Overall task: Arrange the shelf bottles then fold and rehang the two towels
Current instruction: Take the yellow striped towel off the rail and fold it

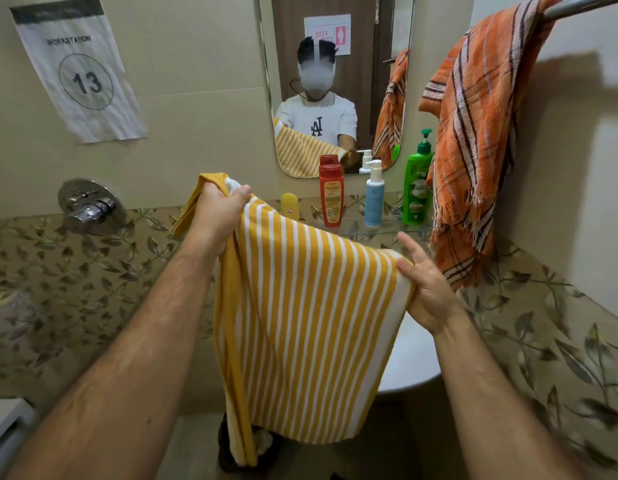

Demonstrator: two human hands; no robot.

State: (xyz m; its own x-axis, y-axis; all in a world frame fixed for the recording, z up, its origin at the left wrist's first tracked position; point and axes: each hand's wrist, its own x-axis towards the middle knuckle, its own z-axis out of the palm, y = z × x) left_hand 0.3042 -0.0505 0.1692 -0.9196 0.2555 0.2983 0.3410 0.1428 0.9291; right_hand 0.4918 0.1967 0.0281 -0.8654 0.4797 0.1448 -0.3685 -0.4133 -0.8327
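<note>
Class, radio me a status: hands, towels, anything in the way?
Left hand and right hand both gripping yellow striped towel, spread out. Orange towel hanging on rail. Nothing in the way.

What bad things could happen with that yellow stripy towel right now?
The yellow striped towel is held up by the left hand and right hand, close in front of the bottles on the glass shelf. A swing might knock the red bottle over. Its low end hangs near the floor and could drag.
</note>
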